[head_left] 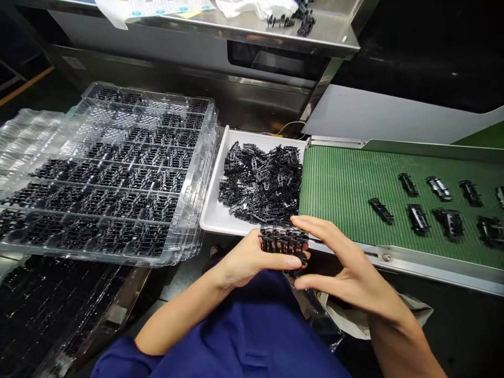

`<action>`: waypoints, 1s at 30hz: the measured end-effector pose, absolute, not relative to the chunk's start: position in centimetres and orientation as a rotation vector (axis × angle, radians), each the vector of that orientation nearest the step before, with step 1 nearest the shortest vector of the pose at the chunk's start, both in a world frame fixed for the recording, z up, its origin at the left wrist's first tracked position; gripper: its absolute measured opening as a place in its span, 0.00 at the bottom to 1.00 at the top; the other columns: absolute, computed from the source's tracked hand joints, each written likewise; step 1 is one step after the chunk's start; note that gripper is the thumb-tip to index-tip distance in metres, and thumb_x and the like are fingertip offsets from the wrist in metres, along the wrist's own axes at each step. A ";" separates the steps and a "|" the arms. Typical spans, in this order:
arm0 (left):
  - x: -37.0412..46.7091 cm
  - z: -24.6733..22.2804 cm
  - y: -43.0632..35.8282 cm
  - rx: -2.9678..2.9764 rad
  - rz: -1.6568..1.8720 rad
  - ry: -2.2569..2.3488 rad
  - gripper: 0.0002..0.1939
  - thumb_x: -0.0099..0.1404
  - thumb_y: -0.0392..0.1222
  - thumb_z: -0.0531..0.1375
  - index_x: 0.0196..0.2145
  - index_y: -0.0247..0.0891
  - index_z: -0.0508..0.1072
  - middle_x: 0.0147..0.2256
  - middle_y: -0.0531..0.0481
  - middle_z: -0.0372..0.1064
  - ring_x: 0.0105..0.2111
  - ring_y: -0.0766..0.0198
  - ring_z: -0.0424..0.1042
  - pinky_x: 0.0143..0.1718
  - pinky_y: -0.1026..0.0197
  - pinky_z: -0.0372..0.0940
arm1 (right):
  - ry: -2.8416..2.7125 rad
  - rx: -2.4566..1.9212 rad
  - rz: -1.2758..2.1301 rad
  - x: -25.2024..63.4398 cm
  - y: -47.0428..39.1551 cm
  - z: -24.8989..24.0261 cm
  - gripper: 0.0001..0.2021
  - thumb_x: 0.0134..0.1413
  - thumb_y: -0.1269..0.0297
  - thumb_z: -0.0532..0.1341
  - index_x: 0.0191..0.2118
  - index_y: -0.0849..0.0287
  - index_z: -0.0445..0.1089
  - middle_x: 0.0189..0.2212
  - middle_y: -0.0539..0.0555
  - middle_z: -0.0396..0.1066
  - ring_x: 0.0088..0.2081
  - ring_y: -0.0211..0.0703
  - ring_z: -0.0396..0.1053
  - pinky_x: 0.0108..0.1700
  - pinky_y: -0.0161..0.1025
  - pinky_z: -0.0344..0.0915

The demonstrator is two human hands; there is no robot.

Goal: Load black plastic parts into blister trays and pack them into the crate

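Note:
My left hand (255,258) is closed around a row of small black plastic parts (281,239), stacked side by side, with its thumb lying across their near side. At the right end of this row, my right hand (342,262) spans the parts between forefinger and thumb, the forefinger at the far edge and the thumb at the near edge. Both hands are in front of my body, just below a white tray (214,197). A heap of loose black plastic parts (263,181) lies in that tray.
Stacked clear blister trays (192,173) on the left hold rows of black parts in compartments. To the right, a green conveyor belt (338,189) carries several separate black parts. A metal shelf (331,37) with papers and more parts crosses the back.

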State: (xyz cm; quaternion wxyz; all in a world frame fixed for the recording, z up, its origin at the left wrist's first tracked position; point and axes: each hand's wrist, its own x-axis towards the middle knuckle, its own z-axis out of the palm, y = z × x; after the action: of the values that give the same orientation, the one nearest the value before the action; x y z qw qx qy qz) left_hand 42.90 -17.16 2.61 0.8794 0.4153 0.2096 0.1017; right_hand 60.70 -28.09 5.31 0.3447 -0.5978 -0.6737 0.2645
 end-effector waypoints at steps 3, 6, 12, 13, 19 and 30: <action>42.8 2.6 -17.2 1.097 0.281 0.468 0.16 0.54 0.41 0.70 0.41 0.35 0.79 0.40 0.47 0.78 0.41 0.57 0.75 0.47 0.58 0.67 | -1.548 -1.555 0.779 60.9 -28.1 5.5 0.27 0.50 0.52 0.69 0.56 0.47 0.67 0.52 0.55 0.68 0.54 0.50 0.67 0.55 0.44 0.66; 42.8 2.3 -17.4 1.254 0.302 0.480 0.16 0.55 0.43 0.69 0.41 0.34 0.79 0.38 0.47 0.78 0.40 0.57 0.75 0.44 0.60 0.68 | -1.429 -1.641 0.717 60.4 -27.7 5.9 0.09 0.56 0.59 0.65 0.43 0.51 0.74 0.40 0.52 0.70 0.43 0.44 0.70 0.45 0.40 0.67; 43.3 1.9 -17.6 1.298 0.305 0.439 0.15 0.56 0.42 0.69 0.41 0.34 0.79 0.38 0.48 0.77 0.38 0.60 0.73 0.41 0.62 0.67 | -1.408 -1.615 0.720 60.4 -27.2 6.4 0.02 0.54 0.64 0.66 0.34 0.54 0.75 0.32 0.51 0.71 0.34 0.40 0.69 0.37 0.37 0.66; 43.5 1.9 -17.6 1.283 0.296 0.424 0.14 0.56 0.42 0.69 0.40 0.34 0.79 0.37 0.48 0.76 0.37 0.60 0.73 0.40 0.63 0.67 | -1.407 -1.608 0.730 60.6 -27.3 6.3 0.02 0.54 0.64 0.66 0.34 0.54 0.74 0.32 0.51 0.71 0.34 0.40 0.69 0.37 0.37 0.66; 44.6 2.2 -17.9 1.434 0.275 0.438 0.09 0.57 0.42 0.66 0.31 0.33 0.75 0.26 0.54 0.64 0.27 0.67 0.62 0.28 0.67 0.58 | -1.532 -1.596 0.735 61.3 -27.5 6.0 0.06 0.53 0.65 0.66 0.38 0.54 0.73 0.37 0.52 0.70 0.40 0.43 0.69 0.43 0.40 0.65; 46.7 1.9 -18.9 1.591 0.302 0.467 0.06 0.56 0.37 0.62 0.25 0.34 0.69 0.23 0.57 0.55 0.25 0.69 0.55 0.25 0.67 0.52 | -1.599 -1.574 0.689 62.0 -27.1 6.0 0.03 0.53 0.64 0.64 0.35 0.55 0.71 0.35 0.53 0.70 0.39 0.45 0.67 0.42 0.42 0.63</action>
State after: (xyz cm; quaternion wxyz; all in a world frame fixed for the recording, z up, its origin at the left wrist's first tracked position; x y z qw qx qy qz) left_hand 46.69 -18.91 1.89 0.6654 0.7047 0.2067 0.1339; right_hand 62.00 -27.15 6.01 0.3866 -0.6185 -0.6282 0.2708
